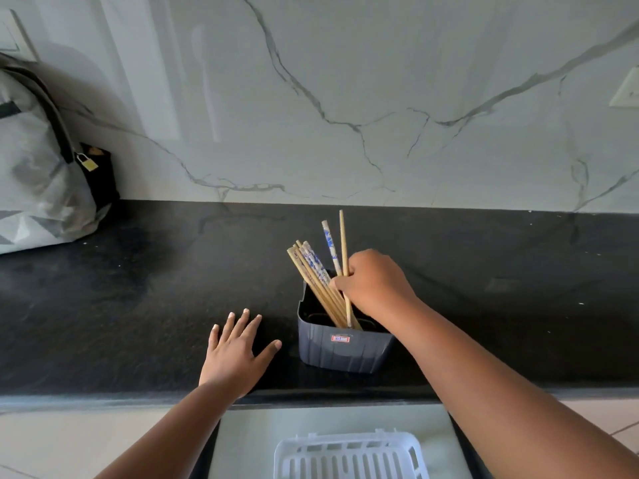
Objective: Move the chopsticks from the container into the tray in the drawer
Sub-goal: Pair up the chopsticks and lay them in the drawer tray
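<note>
Here right hand grips chopsticks; container label unreadable.

— What is the tabletop looking like?
— Black speckled stone, showing a dull sheen. The wall behind is gleaming like polished white marble with grey veins.
— And the chopsticks?
— Most are looking like matt bare wood; a few are wearing a glossy blue-and-white pattern. The container is looking like ribbed dark plastic, the tray like slotted white plastic.
</note>
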{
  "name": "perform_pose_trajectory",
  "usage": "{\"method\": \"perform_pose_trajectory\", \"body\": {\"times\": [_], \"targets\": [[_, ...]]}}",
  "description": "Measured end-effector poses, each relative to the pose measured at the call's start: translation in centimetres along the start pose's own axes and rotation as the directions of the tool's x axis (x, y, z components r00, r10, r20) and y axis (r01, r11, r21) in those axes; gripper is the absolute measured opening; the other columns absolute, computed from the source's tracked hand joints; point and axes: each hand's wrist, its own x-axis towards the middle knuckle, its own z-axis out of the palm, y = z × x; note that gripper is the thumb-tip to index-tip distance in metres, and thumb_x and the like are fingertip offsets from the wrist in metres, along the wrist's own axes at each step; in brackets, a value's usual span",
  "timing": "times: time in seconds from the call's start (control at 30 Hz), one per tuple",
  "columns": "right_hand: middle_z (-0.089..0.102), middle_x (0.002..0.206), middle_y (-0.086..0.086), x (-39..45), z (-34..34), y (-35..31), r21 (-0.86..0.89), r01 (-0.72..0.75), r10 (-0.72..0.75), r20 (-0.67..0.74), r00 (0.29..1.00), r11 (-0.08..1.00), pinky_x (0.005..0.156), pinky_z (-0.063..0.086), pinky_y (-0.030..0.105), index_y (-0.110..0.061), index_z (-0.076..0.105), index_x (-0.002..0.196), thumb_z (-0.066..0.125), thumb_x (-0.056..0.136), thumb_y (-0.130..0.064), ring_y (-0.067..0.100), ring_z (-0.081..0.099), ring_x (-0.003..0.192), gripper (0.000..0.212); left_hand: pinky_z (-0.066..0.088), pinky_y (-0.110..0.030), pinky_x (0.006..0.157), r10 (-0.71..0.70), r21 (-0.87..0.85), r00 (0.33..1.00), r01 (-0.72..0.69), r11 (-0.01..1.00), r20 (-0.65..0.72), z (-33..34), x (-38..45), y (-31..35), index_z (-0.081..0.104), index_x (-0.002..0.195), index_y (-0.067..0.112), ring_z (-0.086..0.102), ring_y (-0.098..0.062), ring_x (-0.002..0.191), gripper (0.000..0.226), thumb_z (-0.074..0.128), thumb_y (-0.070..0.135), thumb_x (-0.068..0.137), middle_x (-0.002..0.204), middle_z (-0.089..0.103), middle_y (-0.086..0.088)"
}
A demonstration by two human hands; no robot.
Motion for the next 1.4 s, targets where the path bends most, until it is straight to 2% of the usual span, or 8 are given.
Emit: {"method": "perform_pose_trajectory", "body": {"times": [0.13,0.23,0.33,0.43,0.6,0.83,1.1,1.4], "targets": [[0.072,0.073,0.009,-0.7,-4.7,-0.6,0.253,0.050,-0.029,-0.088,0.996,0.966,0.068,0.060,0.042,-0.009,0.069,0.080,0.073,0.083,-0.032,0.025,0.070,0.068,0.024,0.032,-0.042,0.111,-0.104,-0.463,0.949,-0.047,0.885,-0.296,-3.0,0.1,1.4,0.063,0.124,0.018,0.042,-0.029,0.134,0.038,0.061,0.038,0.091,0.138,0.054,-0.008],[0.075,0.078,0.006,-1.4,-7.7,-1.5,0.491,0.112,-0.070,-0.102,0.992,0.864,0.070,0.062,0.034,-0.013,0.074,0.085,0.074,0.084,-0.024,0.020,0.073,0.072,0.012,0.042,-0.018,0.094,-0.031,-0.515,0.826,-0.321,0.795,-0.562,-8.5,0.1,5.4,0.066,0.109,0.024,0.055,-0.018,0.115,0.018,0.065,0.023,0.091,0.117,0.059,0.000],[0.077,0.078,0.006,-2.1,-9.9,-2.5,0.668,0.109,-0.095,-0.057,0.994,0.736,0.063,0.061,0.026,-0.009,0.074,0.090,0.075,0.083,-0.018,0.016,0.073,0.067,0.011,0.037,-0.005,0.089,0.306,-0.278,0.660,-0.626,0.728,-0.686,-14.4,-0.2,10.0,0.064,0.117,0.020,0.053,-0.007,0.109,0.025,0.063,0.013,0.092,0.116,0.057,0.006],[0.077,0.079,0.010,-2.5,-10.8,-3.0,0.750,0.089,-0.129,-0.005,0.992,0.655,0.064,0.061,0.029,-0.005,0.074,0.091,0.074,0.083,-0.017,0.019,0.072,0.066,0.014,0.047,-0.028,0.089,0.713,0.157,0.367,-0.818,0.553,-0.597,-17.0,0.0,12.0,0.060,0.120,0.020,0.059,-0.020,0.106,0.033,0.064,0.010,0.088,0.115,0.063,-0.004],[0.077,0.081,0.012,-2.7,-10.6,-2.6,0.755,0.060,-0.146,0.048,0.988,0.653,0.066,0.060,0.032,-0.005,0.073,0.091,0.074,0.083,-0.018,0.023,0.074,0.072,0.015,0.055,-0.040,0.074,0.914,0.459,0.143,-0.829,0.320,-0.379,-17.6,0.9,10.8,0.055,0.124,0.024,0.059,-0.025,0.107,0.043,0.057,0.004,0.085,0.120,0.063,-0.005],[0.074,0.074,0.011,-2.7,-9.1,-2.5,0.810,-0.039,-0.143,0.150,0.978,0.585,0.067,0.061,0.035,0.000,0.072,0.095,0.072,0.084,-0.013,0.021,0.072,0.067,0.017,0.053,-0.039,0.072,0.923,0.522,0.027,-0.818,0.241,-0.384,-17.2,1.2,11.3,0.059,0.114,0.022,0.062,-0.026,0.107,0.016,0.055,0.025,0.099,0.120,0.065,-0.003],[0.074,0.072,0.008,-2.8,-8.0,-2.2,0.854,-0.141,-0.070,0.202,0.977,0.500,0.050,0.055,0.026,-0.003,0.070,0.090,0.070,0.086,-0.014,0.017,0.070,0.059,0.013,0.052,-0.039,0.084,0.960,0.490,0.037,-0.854,0.175,-0.277,-16.4,1.6,10.8,0.066,0.122,0.018,0.059,-0.028,0.117,0.039,0.062,0.006,0.086,0.125,0.066,-0.005],[0.073,0.078,0.011,-2.8,-7.1,-1.8,0.904,-0.207,-0.035,0.237,0.971,0.375,0.054,0.057,0.027,-0.001,0.071,0.094,0.070,0.085,-0.014,0.018,0.071,0.063,0.016,0.053,-0.034,0.085,0.909,0.420,0.040,-0.878,0.230,-0.414,-16.7,1.6,10.9,0.070,0.111,0.013,0.067,-0.020,0.105,0.020,0.057,0.013,0.096,0.107,0.073,-0.003]]}}
